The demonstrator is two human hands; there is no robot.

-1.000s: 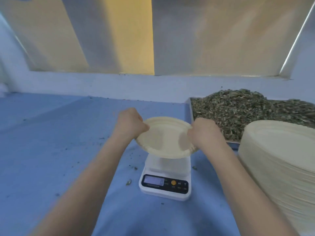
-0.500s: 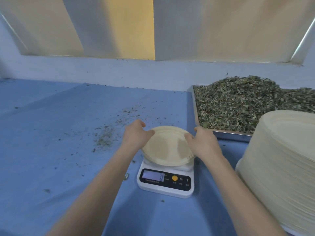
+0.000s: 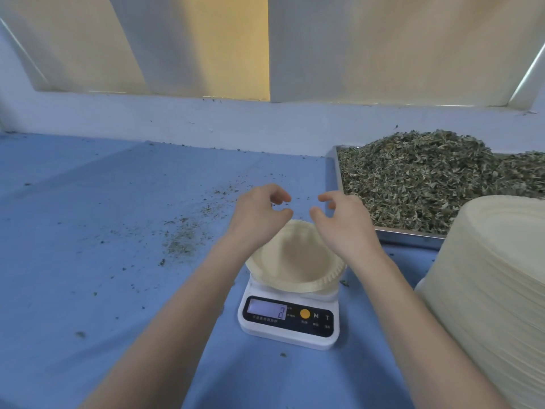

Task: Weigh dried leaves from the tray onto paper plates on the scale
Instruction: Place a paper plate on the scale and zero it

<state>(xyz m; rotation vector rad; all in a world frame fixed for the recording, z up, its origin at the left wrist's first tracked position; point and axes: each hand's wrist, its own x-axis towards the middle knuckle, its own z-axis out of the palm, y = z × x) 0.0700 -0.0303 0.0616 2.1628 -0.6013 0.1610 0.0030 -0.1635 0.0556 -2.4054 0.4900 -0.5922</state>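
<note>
An empty cream paper plate point(image 3: 298, 264) rests on the small white scale point(image 3: 289, 323), whose display reads 2. My left hand point(image 3: 259, 216) and my right hand point(image 3: 342, 222) hover just above the plate's far rim, fingers curled and apart, holding nothing. A metal tray point(image 3: 410, 233) heaped with dried green leaves point(image 3: 418, 175) lies to the right behind the scale.
A tall stack of paper plates point(image 3: 489, 284) stands at the right, close to the scale and the tray's front edge. Leaf crumbs point(image 3: 188, 234) are scattered on the blue table left of the scale. A pale wall ledge runs along the back.
The plate, held above the scale in both hands, was lowered onto it. Both hands have let go and lifted off its rim.
</note>
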